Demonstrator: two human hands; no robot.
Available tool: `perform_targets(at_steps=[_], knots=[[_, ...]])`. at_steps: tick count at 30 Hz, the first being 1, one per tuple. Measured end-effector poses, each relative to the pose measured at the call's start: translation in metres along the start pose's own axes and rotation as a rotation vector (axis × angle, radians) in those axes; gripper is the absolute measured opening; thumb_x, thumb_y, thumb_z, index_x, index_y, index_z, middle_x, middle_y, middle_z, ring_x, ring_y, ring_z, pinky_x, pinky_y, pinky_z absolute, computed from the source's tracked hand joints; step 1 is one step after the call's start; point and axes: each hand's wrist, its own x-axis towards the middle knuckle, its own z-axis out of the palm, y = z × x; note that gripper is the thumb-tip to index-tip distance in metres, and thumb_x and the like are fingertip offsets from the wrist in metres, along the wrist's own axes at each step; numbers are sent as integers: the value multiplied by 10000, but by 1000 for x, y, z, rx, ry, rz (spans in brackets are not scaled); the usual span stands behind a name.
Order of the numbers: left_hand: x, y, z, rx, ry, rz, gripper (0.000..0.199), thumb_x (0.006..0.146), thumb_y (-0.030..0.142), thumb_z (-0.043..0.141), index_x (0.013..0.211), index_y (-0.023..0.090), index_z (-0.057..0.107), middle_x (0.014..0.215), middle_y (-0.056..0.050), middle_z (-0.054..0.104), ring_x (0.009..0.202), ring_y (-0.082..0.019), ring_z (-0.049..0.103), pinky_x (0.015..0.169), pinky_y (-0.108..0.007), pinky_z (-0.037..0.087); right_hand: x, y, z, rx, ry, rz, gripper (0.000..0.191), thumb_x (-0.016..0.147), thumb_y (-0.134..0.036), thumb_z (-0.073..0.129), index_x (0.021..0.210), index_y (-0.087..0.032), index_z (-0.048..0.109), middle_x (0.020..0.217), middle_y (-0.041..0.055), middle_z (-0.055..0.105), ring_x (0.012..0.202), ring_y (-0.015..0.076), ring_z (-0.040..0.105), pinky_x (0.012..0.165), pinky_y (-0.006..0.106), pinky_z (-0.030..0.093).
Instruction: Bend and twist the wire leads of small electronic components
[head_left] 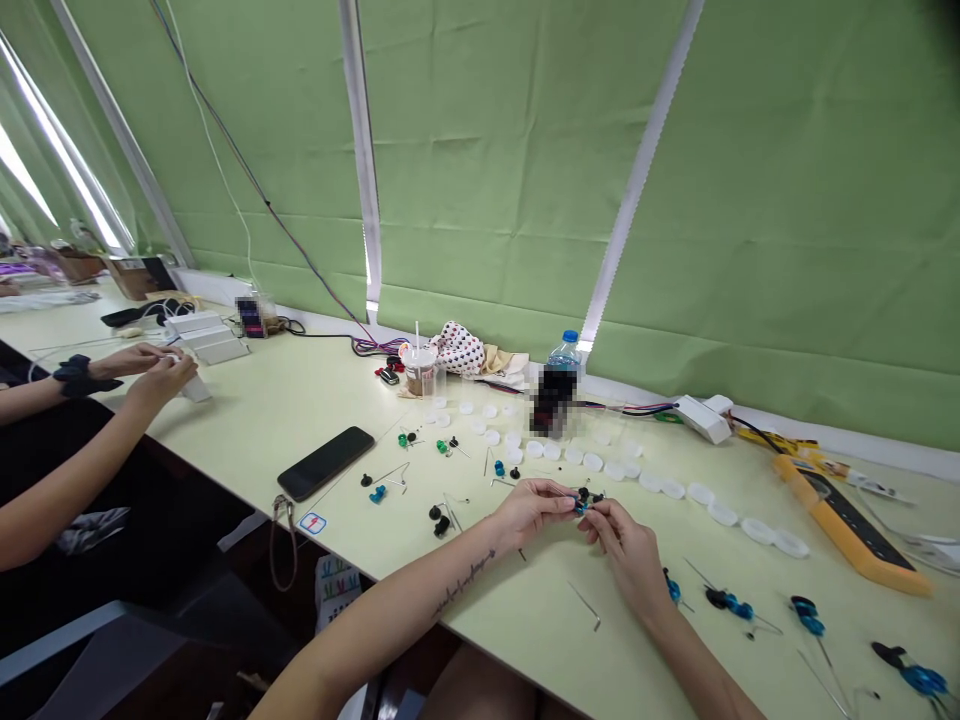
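My left hand [541, 510] and my right hand [624, 545] meet over the table, fingers pinched close together. Between their fingertips sits a small blue and black part [581, 503], which both hands grip; its exact kind is too small to make out. Below the hands a thin bent metal rod [585, 605] lies on the table. Similar blue and black parts with wire rods [731, 604] lie to the right of my right forearm. Left of my hands are black pieces [440, 520], a blue piece [377, 494] and green pieces [444, 446].
A row of translucent round caps [592, 462] curves behind my hands. A black phone [326, 463] lies left, a yellow-edged meter [851, 525] right. A drink cup [418, 372] and a water bottle [564, 352] stand at the back. A co-worker's hands [157, 375] handle a white item at far left.
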Motion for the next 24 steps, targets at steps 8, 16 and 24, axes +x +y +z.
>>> perform_targets(at_steps=[8, 16, 24], knots=[[-2, -1, 1, -2, 13, -2, 333, 519, 181, 840, 801, 73, 699, 784, -94, 697, 739, -153, 658, 855, -311, 476, 0, -2, 0, -33, -30, 21, 373, 889, -545, 373, 762, -227, 522, 669, 22, 659, 548, 166, 576, 544, 272, 465], [0, -4, -3, 5, 7, -9, 332, 548, 176, 826, 837, 75, 697, 797, -89, 696, 732, -146, 660, 838, -292, 487, 0, -2, 0, -57, -23, -2, 423, 886, -568, 348, 716, -227, 532, 638, 27, 657, 525, 174, 584, 536, 278, 462], [2, 0, -2, -20, 32, 39, 325, 527, 191, 834, 801, 79, 699, 789, -76, 696, 719, -137, 650, 822, -285, 486, 2, 1, -1, -20, 48, -7, 393, 844, -527, 475, 1067, -209, 534, 834, 49, 685, 701, 197, 632, 651, 308, 514]])
